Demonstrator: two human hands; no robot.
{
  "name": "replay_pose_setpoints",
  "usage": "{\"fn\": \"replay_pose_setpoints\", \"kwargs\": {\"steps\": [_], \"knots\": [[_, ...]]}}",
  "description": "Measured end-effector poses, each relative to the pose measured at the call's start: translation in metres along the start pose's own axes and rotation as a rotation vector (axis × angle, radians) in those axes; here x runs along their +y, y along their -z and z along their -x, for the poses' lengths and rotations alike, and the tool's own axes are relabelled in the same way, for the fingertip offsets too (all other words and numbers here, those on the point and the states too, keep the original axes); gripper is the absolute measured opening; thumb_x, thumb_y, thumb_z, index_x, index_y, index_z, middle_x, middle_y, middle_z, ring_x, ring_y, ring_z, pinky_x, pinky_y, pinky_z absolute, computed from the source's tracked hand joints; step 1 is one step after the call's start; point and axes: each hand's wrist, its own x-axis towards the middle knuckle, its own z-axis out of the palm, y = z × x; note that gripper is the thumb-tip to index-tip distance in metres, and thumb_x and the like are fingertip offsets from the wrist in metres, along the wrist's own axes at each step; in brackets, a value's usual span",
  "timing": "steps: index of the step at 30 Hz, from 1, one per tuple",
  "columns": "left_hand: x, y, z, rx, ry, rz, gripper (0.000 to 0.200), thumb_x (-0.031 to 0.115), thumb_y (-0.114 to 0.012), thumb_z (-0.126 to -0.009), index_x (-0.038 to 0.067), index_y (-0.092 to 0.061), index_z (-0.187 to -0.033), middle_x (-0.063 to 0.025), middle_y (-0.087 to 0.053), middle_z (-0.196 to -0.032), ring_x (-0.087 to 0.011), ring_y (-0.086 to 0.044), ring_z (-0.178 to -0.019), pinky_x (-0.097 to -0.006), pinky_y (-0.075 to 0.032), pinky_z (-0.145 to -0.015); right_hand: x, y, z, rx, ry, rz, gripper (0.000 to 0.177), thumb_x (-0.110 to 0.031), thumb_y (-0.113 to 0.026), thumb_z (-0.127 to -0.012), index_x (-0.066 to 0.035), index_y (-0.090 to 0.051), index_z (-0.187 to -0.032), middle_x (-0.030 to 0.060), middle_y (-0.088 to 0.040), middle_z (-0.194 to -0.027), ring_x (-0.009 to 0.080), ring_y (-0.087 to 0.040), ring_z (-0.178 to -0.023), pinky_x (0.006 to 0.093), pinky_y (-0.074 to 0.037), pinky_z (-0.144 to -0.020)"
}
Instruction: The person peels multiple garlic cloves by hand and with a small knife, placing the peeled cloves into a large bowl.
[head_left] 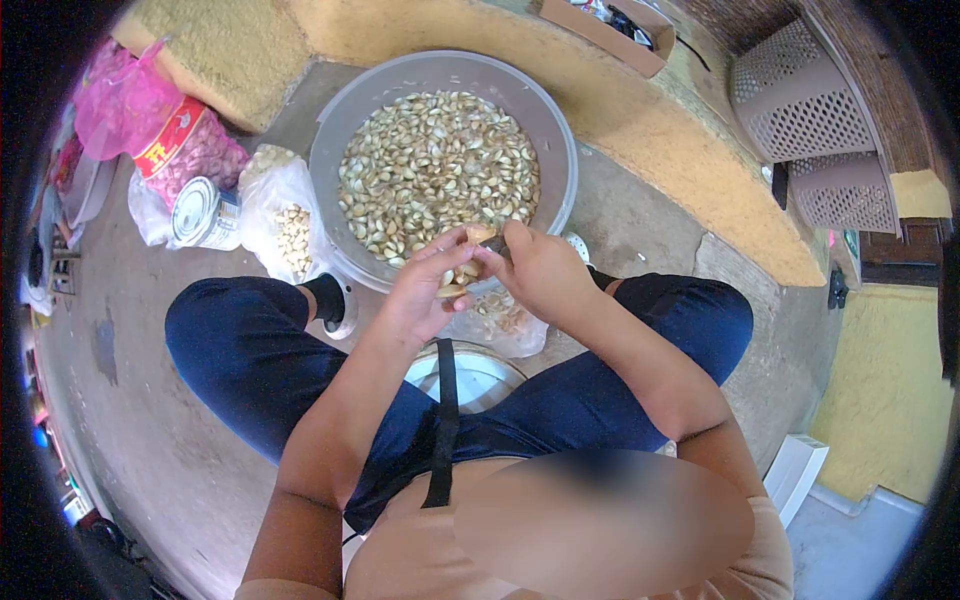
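Note:
My left hand [425, 290] is curled palm up around several garlic cloves [465, 272] in their skins. Its fingertips meet those of my right hand [548, 272] at a single tan garlic clove [483, 236]. The right fingers are closed with the thumb against that clove; I cannot tell what else they grip. Both hands are over the near rim of a wide grey basin [330, 125], which holds a great many unpeeled garlic cloves [440, 165]. Below the hands lies a clear plastic bag [510, 325] with loose skins in it.
Left of the basin are a plastic bag with peeled cloves [293, 240], a tin can [205, 212] and a pink mesh sack [195, 155]. A white lid or bowl [470, 375] sits between my legs. A yellow ledge [650, 130] curves behind, carrying a cardboard box [610, 30].

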Motion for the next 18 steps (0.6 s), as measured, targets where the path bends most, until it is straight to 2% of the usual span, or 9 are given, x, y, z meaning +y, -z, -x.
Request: {"fn": "replay_pose_setpoints", "kwargs": {"steps": [6, 9, 12, 15, 18], "knots": [[-0.002, -0.006, 0.002, -0.003, 0.018, 0.175, 0.028, 0.015, -0.052, -0.079, 0.008, -0.047, -0.106, -0.0010, -0.051, -0.081, -0.0065, -0.049, -0.064, -0.0150, -0.032, -0.037, -0.003, -0.012, 0.004, 0.106, 0.099, 0.042, 0.032, -0.032, -0.055, -0.077, -0.001, -0.046, -0.078, 0.0153, -0.053, -0.070, 0.0285, -0.057, -0.062, 0.0368, -0.046, -0.049], [0.001, 0.000, -0.002, -0.087, 0.040, 0.169, 0.027, 0.015, -0.052, -0.079, 0.009, -0.048, -0.105, -0.0014, -0.052, -0.082, -0.0076, -0.050, -0.064, -0.0148, -0.032, -0.035, -0.004, -0.004, 0.005, 0.082, 0.114, -0.073, 0.031, -0.028, -0.061, -0.073, -0.001, -0.047, -0.079, 0.0123, -0.053, -0.074, 0.0279, -0.056, -0.065, 0.0364, -0.045, -0.053], [0.004, 0.003, -0.003, -0.061, 0.072, 0.173, 0.026, 0.017, -0.053, -0.079, 0.008, -0.049, -0.104, -0.0028, -0.053, -0.082, -0.0101, -0.052, -0.067, -0.0147, -0.032, -0.033, 0.005, 0.010, 0.004, 0.051, 0.095, -0.276, 0.026, -0.021, -0.061, -0.073, -0.002, -0.050, -0.087, 0.0127, -0.052, -0.078, 0.0250, -0.055, -0.069, 0.0338, -0.044, -0.059], [0.006, -0.002, -0.004, -0.125, 0.095, 0.183, 0.027, 0.017, -0.053, -0.079, 0.007, -0.049, -0.103, -0.0044, -0.054, -0.083, -0.0130, -0.054, -0.070, -0.0148, -0.034, -0.031, 0.017, 0.024, -0.003, 0.078, 0.077, -0.429, 0.031, -0.018, -0.061, -0.071, -0.004, -0.052, -0.096, 0.0139, -0.052, -0.081, 0.0301, -0.054, -0.078, 0.0374, -0.043, -0.068], [0.004, -0.001, -0.003, -0.160, 0.141, 0.131, 0.028, 0.019, -0.052, -0.079, 0.006, -0.048, -0.104, -0.0056, -0.054, -0.085, -0.0143, -0.055, -0.072, -0.0148, -0.034, -0.031, 0.023, 0.030, -0.008, 0.043, 0.112, -0.513, 0.025, -0.012, -0.061, -0.071, -0.005, -0.056, -0.095, 0.0099, -0.053, -0.082, 0.0197, -0.054, -0.077, 0.0282, -0.042, -0.070]]}}
